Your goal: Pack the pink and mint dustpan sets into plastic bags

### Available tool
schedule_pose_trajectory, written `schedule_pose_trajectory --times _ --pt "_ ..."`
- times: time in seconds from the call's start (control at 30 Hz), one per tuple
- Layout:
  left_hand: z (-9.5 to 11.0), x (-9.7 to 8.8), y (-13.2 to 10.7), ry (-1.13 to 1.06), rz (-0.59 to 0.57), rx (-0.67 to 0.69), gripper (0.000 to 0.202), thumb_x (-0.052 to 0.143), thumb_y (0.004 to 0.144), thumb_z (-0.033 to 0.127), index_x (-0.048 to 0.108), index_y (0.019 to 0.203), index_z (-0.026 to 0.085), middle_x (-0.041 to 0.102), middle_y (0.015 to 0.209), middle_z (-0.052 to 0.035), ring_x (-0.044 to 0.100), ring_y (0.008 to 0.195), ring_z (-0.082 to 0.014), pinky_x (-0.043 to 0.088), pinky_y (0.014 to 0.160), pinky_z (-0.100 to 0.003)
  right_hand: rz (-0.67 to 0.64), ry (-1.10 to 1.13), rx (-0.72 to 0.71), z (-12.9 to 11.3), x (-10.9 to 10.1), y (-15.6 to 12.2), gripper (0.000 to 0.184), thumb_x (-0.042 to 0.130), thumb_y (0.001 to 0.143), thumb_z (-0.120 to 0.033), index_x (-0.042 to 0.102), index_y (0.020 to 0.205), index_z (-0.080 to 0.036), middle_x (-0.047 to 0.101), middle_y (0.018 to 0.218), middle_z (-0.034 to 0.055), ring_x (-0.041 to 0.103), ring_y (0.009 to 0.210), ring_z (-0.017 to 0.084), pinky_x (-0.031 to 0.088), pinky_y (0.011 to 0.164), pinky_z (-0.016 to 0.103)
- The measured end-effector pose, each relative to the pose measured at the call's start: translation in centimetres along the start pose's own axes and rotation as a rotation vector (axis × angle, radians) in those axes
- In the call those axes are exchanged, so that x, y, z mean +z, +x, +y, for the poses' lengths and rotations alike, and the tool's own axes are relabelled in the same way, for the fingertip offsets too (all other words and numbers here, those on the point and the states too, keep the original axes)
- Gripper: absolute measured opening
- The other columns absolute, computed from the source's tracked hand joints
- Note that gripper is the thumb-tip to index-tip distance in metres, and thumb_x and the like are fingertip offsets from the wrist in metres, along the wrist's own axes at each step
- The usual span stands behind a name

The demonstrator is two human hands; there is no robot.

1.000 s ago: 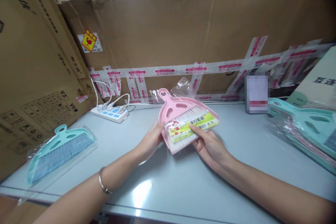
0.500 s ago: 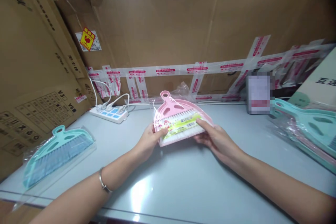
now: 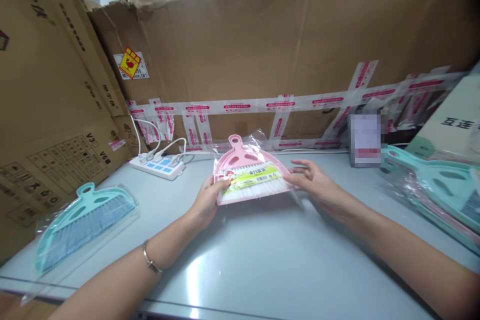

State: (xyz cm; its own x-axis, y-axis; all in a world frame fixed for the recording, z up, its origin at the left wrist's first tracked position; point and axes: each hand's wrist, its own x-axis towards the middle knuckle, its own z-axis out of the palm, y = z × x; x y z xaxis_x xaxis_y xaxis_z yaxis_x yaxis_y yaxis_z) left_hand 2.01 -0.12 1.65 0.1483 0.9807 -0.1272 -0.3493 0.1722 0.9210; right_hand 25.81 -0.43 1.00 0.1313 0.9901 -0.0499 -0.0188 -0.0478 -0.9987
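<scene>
A pink dustpan-and-brush set (image 3: 247, 172) in a clear plastic bag, with a yellow-green label across it, lies low over the grey table (image 3: 262, 260), handle pointing away from me. My left hand (image 3: 208, 197) grips its left edge, thumb on top. My right hand (image 3: 313, 182) sits at its right edge with the fingers spread and loose, touching only the bag's side.
A teal brush set (image 3: 80, 220) in a bag lies at the left table edge. More bagged teal sets (image 3: 438, 187) are stacked at the right. A white power strip (image 3: 157, 165) with cables sits at the back left. Cardboard walls (image 3: 262, 45) enclose the back and left.
The pink set has been lowered and laid flatter, away from me. My right hand has let go of the label edge and opened; my left hand keeps its hold.
</scene>
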Motion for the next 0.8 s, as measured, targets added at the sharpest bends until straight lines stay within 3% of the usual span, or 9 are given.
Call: schedule_pose_trajectory --times 0.1,0.17,0.27,0.43,0.57,0.63,0.8 --pt "0.0 -0.1 0.1 0.011 -0.040 -0.005 0.034 0.070 0.064 0.017 0.060 0.096 0.010 0.072 0.092 -0.0115 0.068 0.080 -0.0225 0.052 0.064 -0.026 -0.438 0.179 0.130 -0.7 0.0 -0.5 0.066 0.078 0.062 -0.027 0.047 0.120 -0.021 0.064 0.107 0.0065 0.061 0.099 0.018 0.049 0.089 0.030" --pt "0.0 -0.2 0.2 0.031 -0.071 -0.019 0.033 0.070 0.065 0.018 0.061 0.096 0.010 0.072 0.091 -0.0112 0.068 0.079 -0.0217 0.052 0.066 -0.026 -0.533 0.212 0.141 -0.8 0.1 -0.8 0.056 0.076 0.065 -0.022 0.053 0.116 -0.018 0.065 0.108 0.0072 0.062 0.099 0.018 0.050 0.090 0.029" --pt "-0.1 -0.2 0.3 0.096 -0.068 -0.054 0.032 0.071 0.067 0.020 0.062 0.096 0.010 0.072 0.089 -0.0110 0.068 0.075 -0.0189 0.053 0.068 -0.025 -0.465 0.213 0.198 -0.3 0.4 -0.6 0.040 0.076 0.067 -0.021 0.062 0.104 -0.014 0.067 0.106 0.0088 0.066 0.091 0.017 0.056 0.080 0.022" --pt "-0.1 -0.5 0.3 0.261 -0.071 -0.062 0.041 0.069 0.072 0.036 0.060 0.100 0.008 0.070 0.097 -0.0144 0.064 0.067 -0.0154 0.048 0.051 -0.022 -0.282 0.295 0.283 1.2 1.1 -0.1 0.024 0.075 0.068 -0.019 0.066 0.088 -0.010 0.070 0.095 0.0093 0.068 0.079 0.015 0.058 0.064 0.015" --pt "-0.1 -0.6 0.1 0.275 -0.224 -0.018 0.062 0.078 0.063 0.030 0.052 0.117 0.013 0.063 0.117 -0.0137 0.064 0.088 -0.0187 0.051 0.063 -0.023 -0.193 0.319 0.277 1.7 1.4 0.2 0.019 0.075 0.069 -0.020 0.067 0.084 -0.010 0.071 0.086 0.0081 0.068 0.074 0.013 0.058 0.065 0.013" --pt "-0.1 -0.7 0.2 0.286 -0.247 0.020 0.068 0.081 0.058 0.024 0.051 0.118 0.013 0.062 0.118 -0.0138 0.063 0.091 -0.0192 0.050 0.066 -0.023 -0.185 0.307 0.262 1.7 1.5 0.2 0.020 0.075 0.070 -0.021 0.067 0.084 -0.010 0.071 0.082 0.0078 0.068 0.070 0.013 0.058 0.065 0.014" --pt "-0.3 -1.1 0.7 0.260 -0.228 0.059 0.058 0.079 0.061 0.029 0.056 0.111 0.011 0.066 0.108 -0.0125 0.063 0.085 -0.0169 0.050 0.070 -0.024 -0.198 0.264 0.259 1.2 1.5 -0.1 0.018 0.076 0.069 -0.022 0.064 0.070 -0.009 0.069 0.063 0.0084 0.063 0.051 0.011 0.055 0.049 0.013"
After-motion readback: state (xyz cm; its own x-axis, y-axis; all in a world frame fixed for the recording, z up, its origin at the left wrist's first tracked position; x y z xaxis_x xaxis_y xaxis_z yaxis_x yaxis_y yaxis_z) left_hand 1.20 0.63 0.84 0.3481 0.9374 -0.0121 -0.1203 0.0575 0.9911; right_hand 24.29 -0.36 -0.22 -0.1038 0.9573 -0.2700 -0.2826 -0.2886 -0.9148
